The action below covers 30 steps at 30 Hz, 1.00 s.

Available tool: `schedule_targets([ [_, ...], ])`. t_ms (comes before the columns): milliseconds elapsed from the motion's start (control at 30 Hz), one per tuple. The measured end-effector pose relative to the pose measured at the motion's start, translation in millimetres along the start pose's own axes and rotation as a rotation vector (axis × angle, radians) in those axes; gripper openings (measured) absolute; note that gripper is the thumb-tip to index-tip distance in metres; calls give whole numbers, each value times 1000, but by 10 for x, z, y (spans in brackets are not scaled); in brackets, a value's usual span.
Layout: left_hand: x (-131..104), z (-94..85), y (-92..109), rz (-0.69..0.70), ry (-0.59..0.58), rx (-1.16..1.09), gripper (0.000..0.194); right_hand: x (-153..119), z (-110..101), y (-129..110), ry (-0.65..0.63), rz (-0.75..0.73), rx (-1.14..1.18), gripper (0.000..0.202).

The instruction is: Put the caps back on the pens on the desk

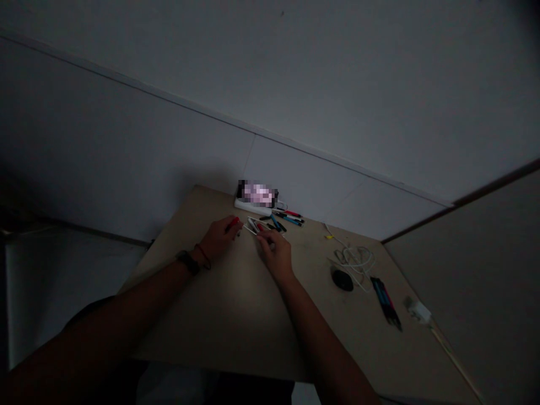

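Observation:
My left hand is closed round a red pen part over the middle back of the table. Just to its right, my right hand pinches a thin white piece that slants toward the left hand. Several pen parts, red, white and dark, lie at the right hand's fingertips. Behind them, blue, black and red pens lie loosely on the table. A lit phone leans on a white block at the wall. Dim light blurs the small parts.
At the right are a coiled white cable, a black mouse and a row of dark, blue and red pens. A white plug sits near the right edge. The wall borders the table's back.

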<state>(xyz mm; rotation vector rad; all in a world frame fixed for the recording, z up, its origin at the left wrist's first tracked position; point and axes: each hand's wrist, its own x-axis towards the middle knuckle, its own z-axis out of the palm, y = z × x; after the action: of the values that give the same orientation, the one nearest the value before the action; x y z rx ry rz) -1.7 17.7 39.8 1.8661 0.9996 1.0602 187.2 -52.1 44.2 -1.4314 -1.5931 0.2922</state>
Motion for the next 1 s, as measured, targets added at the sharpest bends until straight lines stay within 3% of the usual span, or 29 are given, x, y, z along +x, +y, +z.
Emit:
schedule_targets([
  [233,-10,11,-7,36,-52,-28,38,40,19,69,135,315,488,27],
  [400,-40,27,17,87,-169,5,38,38,26,40,135,351,722,32],
  [700,-55,61,8,126,-265,43,35,-16,-93,-248,260,157,422,34],
  [867,-61,77,4,167,-295,91,36,-51,-82,-280,200,107,365,32],
  [1000,-76,83,9,180,-309,86,34,-66,-34,-259,65,58,242,30],
])
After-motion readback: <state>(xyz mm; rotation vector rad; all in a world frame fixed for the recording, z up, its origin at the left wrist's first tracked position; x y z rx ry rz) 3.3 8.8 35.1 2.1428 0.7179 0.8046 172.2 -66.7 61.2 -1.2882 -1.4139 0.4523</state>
